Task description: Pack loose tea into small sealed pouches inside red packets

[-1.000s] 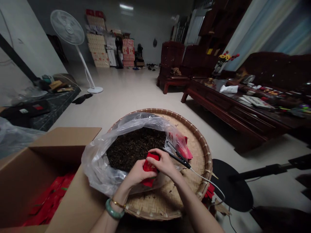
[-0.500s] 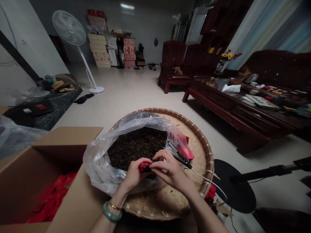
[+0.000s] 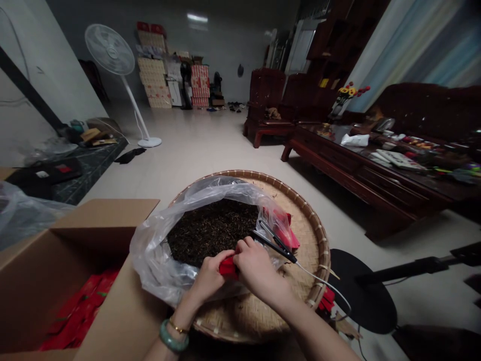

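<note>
A small red packet point(image 3: 227, 268) is between my two hands, over the near edge of an open clear plastic bag point(image 3: 150, 245). My left hand point(image 3: 208, 276) grips the packet's left side. Curled over its right side is my right hand point(image 3: 257, 268), its fingertips hidden from me. Dark loose tea leaves point(image 3: 210, 228) fill the bag, which lies in a round bamboo tray point(image 3: 323, 240). Just beyond my right hand lies a black hand-held sealer point(image 3: 276, 243), looking like a hair straightener, its jaws apart and a white cord trailing right. Flat red packets point(image 3: 287, 230) lie beside it.
At the left stands an open cardboard box point(image 3: 112, 301) holding many red packets point(image 3: 80, 311). A black round stand base point(image 3: 363, 291) is on the floor at right. Farther off are a white fan point(image 3: 148, 142) and a cluttered wooden table point(image 3: 338, 160).
My right hand has closed in from spread fingers to a curled grip at the packet's top. More of the packet's red side now shows. The view has tilted slightly up.
</note>
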Available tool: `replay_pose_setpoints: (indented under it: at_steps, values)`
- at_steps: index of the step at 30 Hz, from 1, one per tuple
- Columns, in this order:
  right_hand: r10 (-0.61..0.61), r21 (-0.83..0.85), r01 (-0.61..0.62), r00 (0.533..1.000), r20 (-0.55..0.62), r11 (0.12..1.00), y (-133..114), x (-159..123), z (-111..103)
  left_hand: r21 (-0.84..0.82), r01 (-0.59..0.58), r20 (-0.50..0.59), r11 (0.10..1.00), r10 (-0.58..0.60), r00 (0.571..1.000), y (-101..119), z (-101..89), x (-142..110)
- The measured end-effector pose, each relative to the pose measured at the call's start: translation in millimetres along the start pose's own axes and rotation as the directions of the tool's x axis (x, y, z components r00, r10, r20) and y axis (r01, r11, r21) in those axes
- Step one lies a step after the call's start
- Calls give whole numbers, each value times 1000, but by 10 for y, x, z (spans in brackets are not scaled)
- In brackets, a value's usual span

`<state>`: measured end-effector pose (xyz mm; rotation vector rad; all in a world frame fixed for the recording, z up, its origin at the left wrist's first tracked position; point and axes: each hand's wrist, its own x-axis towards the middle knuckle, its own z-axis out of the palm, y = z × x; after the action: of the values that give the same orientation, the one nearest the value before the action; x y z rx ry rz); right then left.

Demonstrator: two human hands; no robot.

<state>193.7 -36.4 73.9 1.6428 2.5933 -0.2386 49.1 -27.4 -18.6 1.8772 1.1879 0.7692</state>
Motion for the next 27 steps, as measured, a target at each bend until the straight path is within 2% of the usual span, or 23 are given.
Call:
replay_pose_setpoints:
  at_steps: [5,15,18,22,27]
  values:
    - [-30,52,33,998,-49,998,64,39,131,-30,22,1,999,-22,1000,-22,16,1]
    - [-94,270,148,974,-205,951,198,-12,55,-78,-1,-27,997,-1,1000,-62,25,29]
    - [-61,392,191,946,-319,900,240,-68,4,-99,-6,-69,995,-1,998,-80,27,25]
    - [23,492,237,885,-465,838,337,-98,-60,-124,-14,-124,992,-1,992,-100,28,19]
    - [98,447,138,880,-466,884,394,-74,-23,-112,-26,-160,993,7,987,-90,12,8]
